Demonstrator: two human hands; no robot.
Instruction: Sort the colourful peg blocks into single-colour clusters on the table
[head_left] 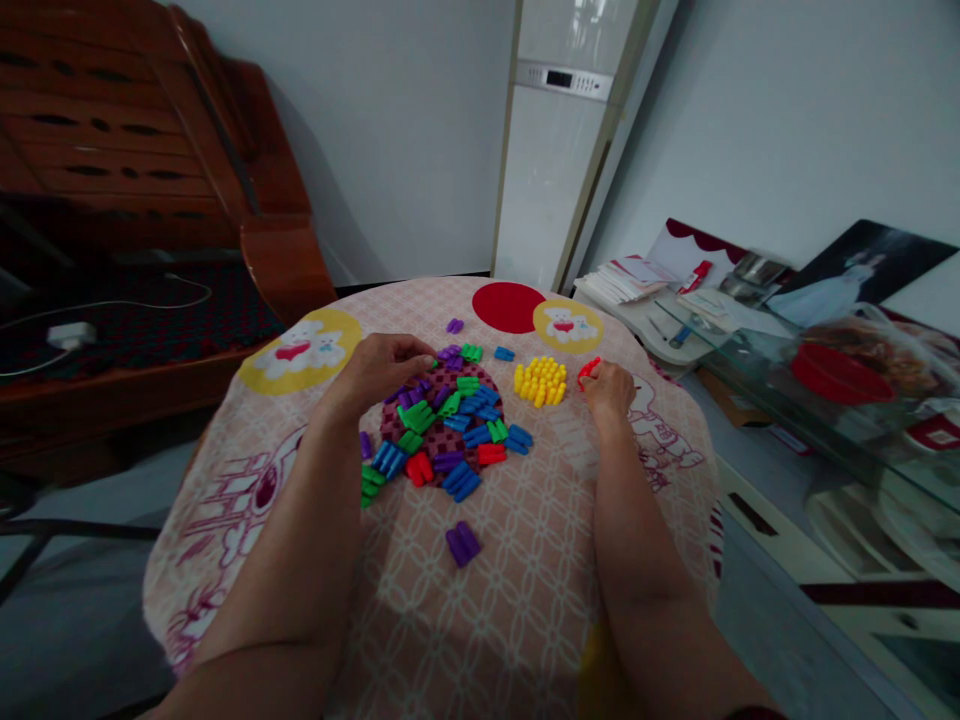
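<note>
My left hand is over the far left side of a loose pile of small plastic pieces, its fingers bent together at a small green plastic piece. Purple pieces, green pieces, blue pieces and red pieces lie mixed in the pile. To the right, yellow pieces stand close together in a group. Just beyond them my right hand is closed on red plastic pieces at the tablecloth; its fingers partly hide them.
A patterned cloth covers the round table. A single purple piece group lies nearer me. At the right stands a glass-topped cabinet with papers and a red bowl. A wooden bench is at the left.
</note>
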